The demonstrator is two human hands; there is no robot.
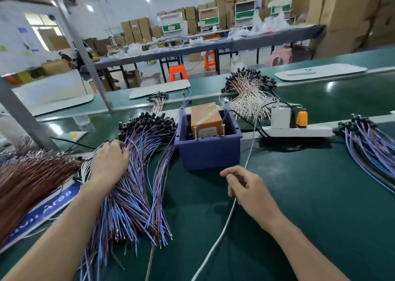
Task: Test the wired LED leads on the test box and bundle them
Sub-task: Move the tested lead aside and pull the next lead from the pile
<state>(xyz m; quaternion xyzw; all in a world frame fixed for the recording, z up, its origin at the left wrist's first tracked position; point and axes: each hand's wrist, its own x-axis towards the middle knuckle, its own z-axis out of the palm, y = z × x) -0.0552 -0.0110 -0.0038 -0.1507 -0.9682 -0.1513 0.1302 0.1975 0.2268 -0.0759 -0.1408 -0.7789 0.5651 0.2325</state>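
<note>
— Fingers (119, 147) of left hand (109, 163): tips buried in LED leads (136, 184), grip untellable. Over white cable (222, 227), right hand (250, 188) loosely curled; pinching it or not, unclear.
— Around them?
— Warehouse cartons (342, 13) far beyond; green belt (310, 206) beneath. Pile's long axis toward body: black heads far, bare ends near. Just beyond, between hands: test box (206, 118).

Stacked cartons (346, 13), long tables (213, 45), orange stools (178, 72)
</note>
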